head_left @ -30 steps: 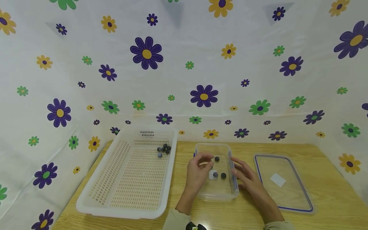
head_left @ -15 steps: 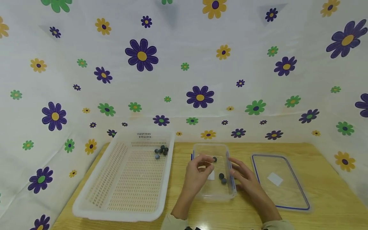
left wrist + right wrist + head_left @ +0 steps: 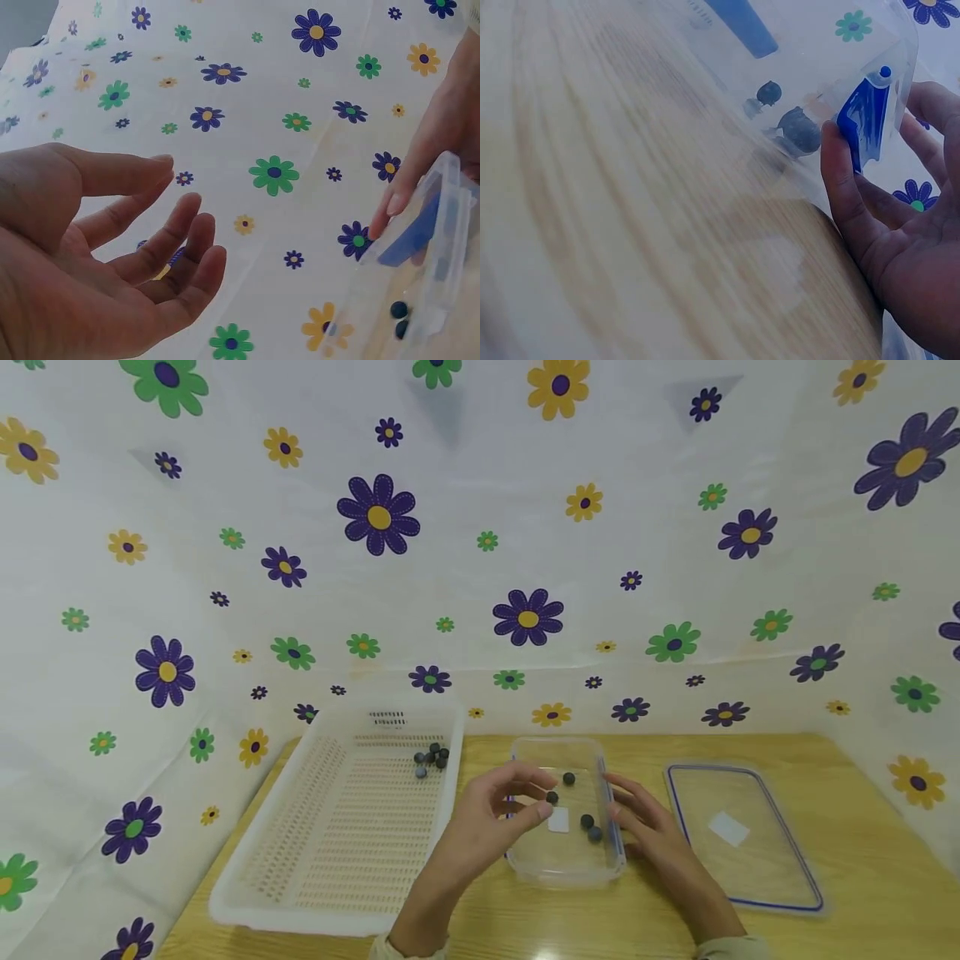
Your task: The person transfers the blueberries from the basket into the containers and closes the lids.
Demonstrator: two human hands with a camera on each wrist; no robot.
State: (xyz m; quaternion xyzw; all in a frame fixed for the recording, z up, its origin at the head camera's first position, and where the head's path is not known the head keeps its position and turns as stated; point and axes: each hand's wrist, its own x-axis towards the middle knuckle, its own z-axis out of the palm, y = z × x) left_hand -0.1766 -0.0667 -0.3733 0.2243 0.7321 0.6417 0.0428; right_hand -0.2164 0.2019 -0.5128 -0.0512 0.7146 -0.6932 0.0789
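Observation:
A clear plastic food container point(image 3: 566, 874) stands on the table, several dark blueberries point(image 3: 587, 821) loose inside it. My left hand point(image 3: 480, 822) is over the container's left side, thumb and index finger bent toward each other. In the left wrist view that hand point(image 3: 112, 240) has nothing between its fingertips. One blueberry point(image 3: 552, 797) shows just beyond those fingertips in the head view. My right hand point(image 3: 660, 835) holds the container's right side; in the right wrist view its fingers point(image 3: 840, 172) lie against the wall beside a blue latch point(image 3: 864, 120).
A white perforated basket point(image 3: 247, 902) stands left of the container, with several blueberries point(image 3: 431, 757) gathered at its back right. The container's blue-edged lid point(image 3: 750, 868) lies flat to the right. A flowered cloth point(image 3: 450, 568) hangs behind the wooden table point(image 3: 862, 827).
My left hand has drawn back left and its fingers have spread. Another blueberry shows in the container, and one has rolled toward the right wall. The right hand stays at the container's side.

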